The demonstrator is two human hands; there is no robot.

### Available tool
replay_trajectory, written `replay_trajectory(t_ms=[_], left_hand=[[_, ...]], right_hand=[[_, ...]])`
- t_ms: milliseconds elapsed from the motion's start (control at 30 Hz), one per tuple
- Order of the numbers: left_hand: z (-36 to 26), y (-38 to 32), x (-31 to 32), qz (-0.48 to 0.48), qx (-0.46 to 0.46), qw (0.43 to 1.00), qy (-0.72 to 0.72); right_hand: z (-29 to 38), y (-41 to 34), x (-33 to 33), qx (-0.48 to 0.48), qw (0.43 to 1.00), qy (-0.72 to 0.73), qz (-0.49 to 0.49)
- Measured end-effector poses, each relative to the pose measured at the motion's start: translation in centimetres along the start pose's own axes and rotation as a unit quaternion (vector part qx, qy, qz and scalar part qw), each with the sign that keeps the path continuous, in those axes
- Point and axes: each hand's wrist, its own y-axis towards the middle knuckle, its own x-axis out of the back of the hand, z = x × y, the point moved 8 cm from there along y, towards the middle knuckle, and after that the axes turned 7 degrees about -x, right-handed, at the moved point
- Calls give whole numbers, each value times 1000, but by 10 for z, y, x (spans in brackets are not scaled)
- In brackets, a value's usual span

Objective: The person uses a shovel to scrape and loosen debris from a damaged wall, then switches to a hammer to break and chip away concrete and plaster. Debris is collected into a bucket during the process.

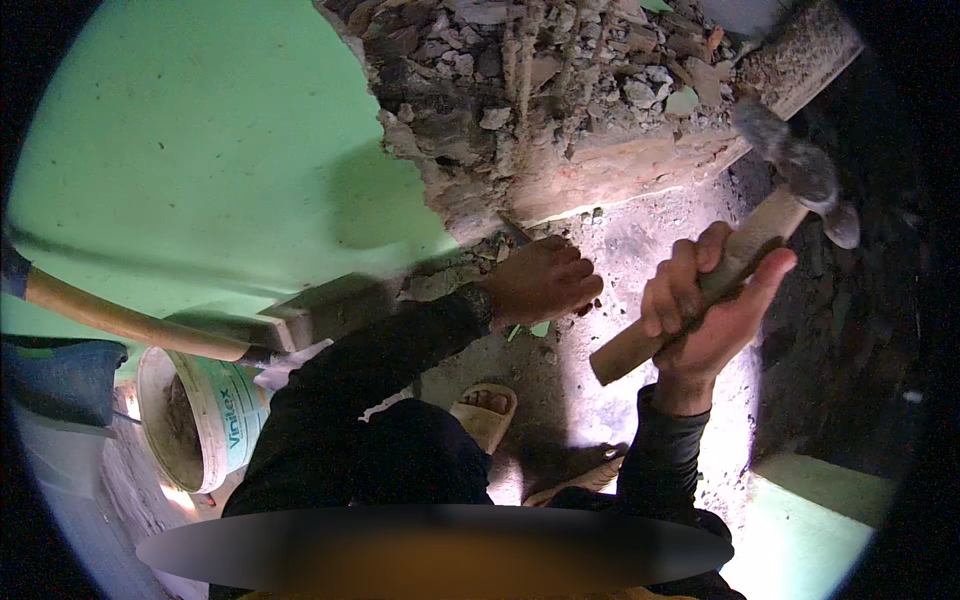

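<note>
My right hand (705, 300) is closed round the wooden handle of a hammer (765, 217), whose metal head is raised at the upper right, slightly blurred. My left hand (541, 281) is a fist beside the foot of the broken wall. From it a thin, dark metal tool, probably a chisel (514, 228), points up and left at the wall's lower edge. The rest of that tool is hidden by the hand. Above both hands lies the broken masonry (510, 112), rough and crumbling, bordered on the left by green painted plaster (202, 150).
A Vinilex paint bucket (238, 409) stands at the lower left near a dark blue container (64, 379). A long-handled tool with a curved wooden shaft (135, 319) crosses the left side. Small debris dots the floor (622, 247) around my sandalled feet.
</note>
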Motion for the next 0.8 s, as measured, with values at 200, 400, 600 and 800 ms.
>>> replay_trajectory(t_ms=[200,400,600,800], left_hand=[[85,-11,22,-115,234,963,66],[113,-5,41,-179,284,939,70],[132,-15,37,-138,346,928,19],[129,-20,42,-133,374,917,37]], right_hand=[[-6,-25,32,-29,998,-27,-45],[42,-34,25,83,996,22,19],[64,-28,6,170,984,34,43],[-97,-1,21,-332,926,-165,-72]])
